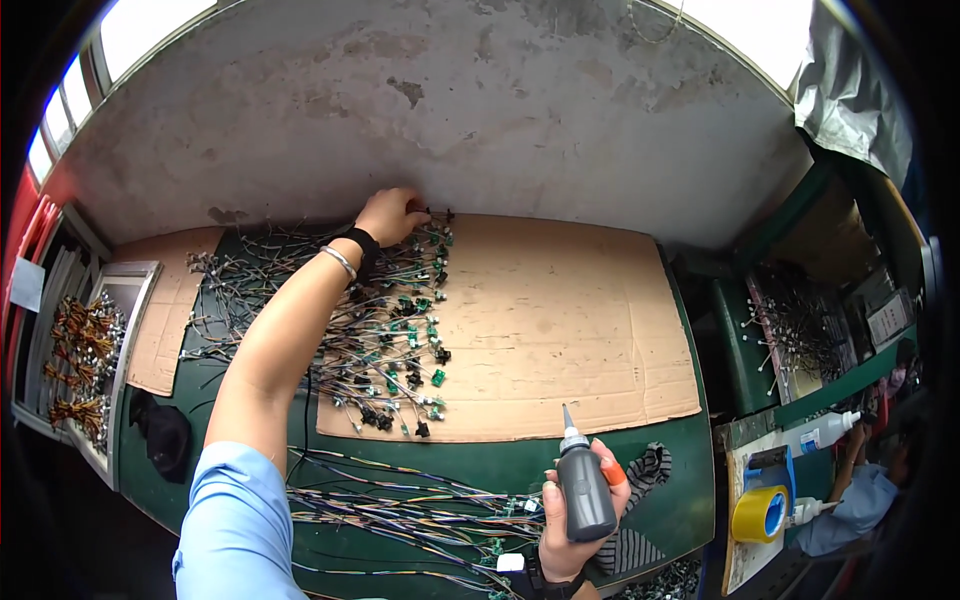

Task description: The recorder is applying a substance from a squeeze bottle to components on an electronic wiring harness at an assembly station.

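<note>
My right hand (558, 548) is wrapped round a dark grey squeeze bottle (585, 492), its pointed nozzle tilted up over the near edge of a cardboard sheet (560, 320). An orange cover sits on one fingertip of that hand. My left arm stretches across the table, and my left hand (390, 216) is at the far end of a row of thin cables (375, 325) with small green and black ends. Its fingers are closed close to the farthest cable ends; what they pinch is too small to make out. Longer multicoloured cables (400, 505) lie nearer me.
The green table (660, 520) carries a striped cloth (635, 550) and a black cloth item (163, 437). Orange-brown cable bundles fill a tray (140, 285) at left. A bare wall (450, 110) stands behind. At right are yellow tape (748, 515), a cable-laden rack (735, 330) and a person's blue sleeve (850, 515).
</note>
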`<state>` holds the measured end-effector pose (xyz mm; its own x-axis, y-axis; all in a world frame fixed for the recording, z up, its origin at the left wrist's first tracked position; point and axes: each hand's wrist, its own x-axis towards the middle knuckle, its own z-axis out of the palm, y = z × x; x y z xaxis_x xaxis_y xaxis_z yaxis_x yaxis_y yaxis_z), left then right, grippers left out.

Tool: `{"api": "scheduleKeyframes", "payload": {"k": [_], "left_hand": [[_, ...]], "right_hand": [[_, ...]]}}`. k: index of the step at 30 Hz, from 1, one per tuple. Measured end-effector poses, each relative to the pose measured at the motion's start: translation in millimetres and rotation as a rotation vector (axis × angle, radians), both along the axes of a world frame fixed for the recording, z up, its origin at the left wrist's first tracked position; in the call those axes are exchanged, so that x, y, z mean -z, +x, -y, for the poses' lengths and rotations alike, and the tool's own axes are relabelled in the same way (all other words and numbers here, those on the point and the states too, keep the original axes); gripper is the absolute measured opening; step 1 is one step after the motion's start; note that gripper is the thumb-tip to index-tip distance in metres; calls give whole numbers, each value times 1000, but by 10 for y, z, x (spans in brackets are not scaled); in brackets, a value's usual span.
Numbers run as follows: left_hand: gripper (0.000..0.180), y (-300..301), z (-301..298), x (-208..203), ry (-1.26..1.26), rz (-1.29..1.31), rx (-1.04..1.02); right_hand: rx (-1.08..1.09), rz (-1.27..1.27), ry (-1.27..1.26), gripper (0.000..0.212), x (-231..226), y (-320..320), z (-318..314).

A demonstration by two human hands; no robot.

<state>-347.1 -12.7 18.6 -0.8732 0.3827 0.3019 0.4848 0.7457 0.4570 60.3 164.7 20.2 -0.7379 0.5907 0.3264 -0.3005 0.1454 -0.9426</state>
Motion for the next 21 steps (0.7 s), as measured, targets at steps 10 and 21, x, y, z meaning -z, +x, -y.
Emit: {"api": "scheduleKeyframes", "payload": {"k": [10, 21], "left_hand": [[19, 56, 69, -30, -157, 63, 141], [17, 450, 138, -548, -259, -160, 170]], "right_hand": [[-20, 10, -17, 61, -4, 29, -6], [-4, -41, -60, 60, -15, -7, -3]]}}
